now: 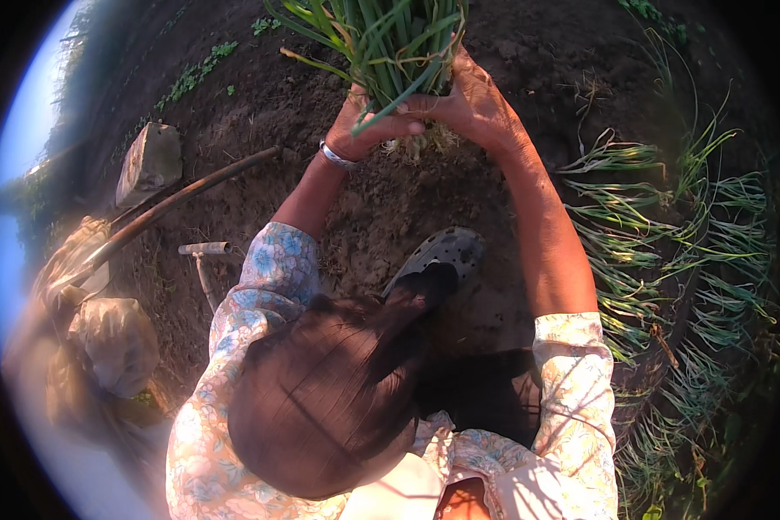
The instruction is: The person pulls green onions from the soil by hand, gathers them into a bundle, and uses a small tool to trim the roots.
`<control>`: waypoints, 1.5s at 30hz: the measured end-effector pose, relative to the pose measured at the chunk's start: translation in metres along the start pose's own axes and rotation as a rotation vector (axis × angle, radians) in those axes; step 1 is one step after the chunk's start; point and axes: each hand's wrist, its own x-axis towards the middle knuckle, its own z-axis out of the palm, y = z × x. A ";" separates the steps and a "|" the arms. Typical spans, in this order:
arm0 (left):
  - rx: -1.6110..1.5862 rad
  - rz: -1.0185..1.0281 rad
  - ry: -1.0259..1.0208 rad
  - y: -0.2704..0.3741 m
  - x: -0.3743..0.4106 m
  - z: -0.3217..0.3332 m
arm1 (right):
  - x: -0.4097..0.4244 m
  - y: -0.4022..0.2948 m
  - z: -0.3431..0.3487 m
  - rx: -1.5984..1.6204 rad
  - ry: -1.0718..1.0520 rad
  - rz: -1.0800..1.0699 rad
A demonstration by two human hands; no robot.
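Observation:
A thick bunch of green onions [396, 49] is held at the top centre, its leaves pointing away from me and its pale roots [422, 142] hanging below my hands. My left hand [364, 127] grips the bunch near its base from the left, with a silvery bracelet [338, 156] at the wrist. My right hand [465, 104] closes round the same base from the right, its thumb near the left thumb. The fingers behind the leaves are hidden. Brown soil [377, 208] lies below the bunch.
Rows of onion plants [630, 240] lie or grow at the right. At the left are a pale block [149, 166], a long wooden handle [195, 188], a short T-shaped handle [205, 248] and plastic bags [117, 344]. My clog [435, 260] rests on the soil.

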 end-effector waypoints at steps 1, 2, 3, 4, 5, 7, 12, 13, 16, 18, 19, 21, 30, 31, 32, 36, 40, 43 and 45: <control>-0.027 -0.087 -0.028 -0.006 0.002 -0.007 | -0.004 0.011 -0.001 -0.019 -0.042 0.129; 0.270 0.142 -0.085 -0.016 0.008 -0.012 | -0.009 0.024 -0.002 0.075 -0.104 0.222; 0.285 0.126 -0.074 -0.028 0.012 -0.015 | -0.015 0.037 0.000 0.134 -0.129 0.314; 0.293 0.150 -0.074 -0.040 0.016 -0.016 | -0.022 0.049 0.002 0.231 -0.141 0.238; 0.431 0.117 -0.128 -0.048 0.021 -0.021 | -0.029 0.060 0.002 0.298 -0.134 0.220; 0.866 0.181 -0.321 -0.060 0.029 -0.029 | -0.036 0.076 -0.002 0.245 -0.157 0.268; 1.181 0.294 -0.249 -0.067 0.033 -0.020 | -0.030 0.062 0.011 0.047 0.048 0.154; 1.289 0.270 -0.197 -0.065 0.033 -0.014 | -0.024 0.054 0.016 -0.008 0.084 0.136; 1.458 0.496 -0.011 -0.043 0.026 -0.011 | -0.007 0.028 0.017 -0.163 0.136 0.126; 1.233 0.404 -0.034 -0.025 0.022 -0.017 | 0.000 0.019 0.003 -0.121 0.030 0.203; 0.599 0.266 0.055 -0.022 0.022 -0.016 | 0.000 0.018 -0.005 -0.036 -0.046 0.261; 0.432 0.068 0.049 -0.020 0.019 -0.014 | -0.005 0.022 -0.014 -0.021 -0.122 0.362; 0.373 -0.022 0.141 -0.049 0.033 0.009 | -0.013 0.038 0.007 0.050 -0.055 0.590; 0.373 -0.037 0.179 -0.045 0.036 0.009 | -0.008 0.032 0.001 0.055 -0.040 0.560; 0.103 0.098 0.139 -0.042 0.040 0.011 | -0.003 0.024 -0.005 0.061 -0.025 0.530; -0.597 -0.282 -0.029 -0.022 0.042 -0.005 | 0.001 -0.006 -0.040 0.407 -0.046 0.394; -0.889 -0.227 -0.248 -0.038 0.042 0.002 | -0.006 -0.018 -0.069 0.144 -0.059 0.573; -0.973 -0.219 -0.256 -0.047 0.047 0.013 | -0.020 -0.023 -0.080 -0.018 -0.109 0.703; -0.986 -0.199 -0.328 -0.045 0.054 0.022 | -0.027 -0.028 -0.088 -0.077 -0.222 0.809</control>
